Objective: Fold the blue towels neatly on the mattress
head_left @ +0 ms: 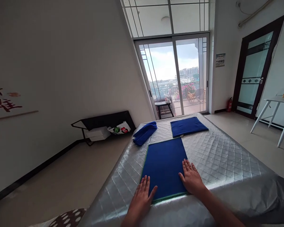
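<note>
A blue cloth with green edging (pixel 165 167) lies flat on the silver quilted cover (pixel 215 157) in front of me. My left hand (pixel 142 195) rests on its near left edge, fingers stretched out and thumb apart. On its right edge lies my right hand (pixel 191 176), palm down with the fingers extended. Neither hand grips anything. Beyond them, a second blue cloth (pixel 188 126) is folded into a rectangle at the far side. A rolled or bunched blue cloth (pixel 145 133) sits at the far left edge of the cover.
A black rack (pixel 106 121) with a white box (pixel 98 134) stands by the left wall. Sliding glass doors (pixel 175 78) lie behind the covered surface. A white table (pixel 279 99) is at the right, with a fire extinguisher (pixel 229 104) near the dark-framed door (pixel 255 69).
</note>
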The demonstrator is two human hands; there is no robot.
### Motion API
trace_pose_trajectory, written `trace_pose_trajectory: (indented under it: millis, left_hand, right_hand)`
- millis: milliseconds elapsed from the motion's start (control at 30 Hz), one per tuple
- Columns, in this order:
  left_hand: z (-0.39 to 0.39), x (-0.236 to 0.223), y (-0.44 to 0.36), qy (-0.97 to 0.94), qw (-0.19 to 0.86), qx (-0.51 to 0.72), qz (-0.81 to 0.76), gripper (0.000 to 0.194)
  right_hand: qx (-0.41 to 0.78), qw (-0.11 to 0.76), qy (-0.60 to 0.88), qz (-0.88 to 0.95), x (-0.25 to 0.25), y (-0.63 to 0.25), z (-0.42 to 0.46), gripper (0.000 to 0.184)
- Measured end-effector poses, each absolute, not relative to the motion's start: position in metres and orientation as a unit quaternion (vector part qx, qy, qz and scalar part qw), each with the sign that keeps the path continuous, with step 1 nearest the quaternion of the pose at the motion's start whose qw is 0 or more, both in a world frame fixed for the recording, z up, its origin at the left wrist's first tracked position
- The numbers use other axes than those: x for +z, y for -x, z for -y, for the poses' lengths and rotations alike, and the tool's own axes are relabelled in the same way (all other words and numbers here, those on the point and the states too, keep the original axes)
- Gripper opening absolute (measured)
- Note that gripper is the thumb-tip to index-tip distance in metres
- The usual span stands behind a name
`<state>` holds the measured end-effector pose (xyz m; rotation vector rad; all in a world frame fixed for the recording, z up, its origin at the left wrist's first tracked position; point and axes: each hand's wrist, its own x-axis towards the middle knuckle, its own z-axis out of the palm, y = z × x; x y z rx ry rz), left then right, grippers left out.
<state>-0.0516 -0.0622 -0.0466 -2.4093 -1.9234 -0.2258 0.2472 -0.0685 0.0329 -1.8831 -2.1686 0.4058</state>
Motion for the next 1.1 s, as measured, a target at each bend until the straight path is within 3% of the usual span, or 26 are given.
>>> trace_pose_trajectory:
  millis: [133,500,867,1100]
  left_hand:
    - [0.077,-0.041,0.060,0.754,-0.013,-0.049,0.655,0.076]
    - [0.099,-0.027,0.038,0.756,0.054,-0.109,0.643,0.059]
    - [0.103,-0.030,0.039,0.784,0.133,-0.171,0.582,0.068]
    - [0.105,-0.025,0.044,0.789,0.143,-0.179,0.570,0.069]
  right_hand:
    - [0.131,0.112,0.644,0.745,0.035,-0.250,0.069,0.069]
    - [0.111,0.075,0.655,0.744,0.036,-0.255,0.068,0.072]
    - [0.093,0.018,0.658,0.747,0.057,-0.251,0.056,0.068]
    - [0.098,0.042,0.651,0.751,0.074,-0.232,0.004,0.069]
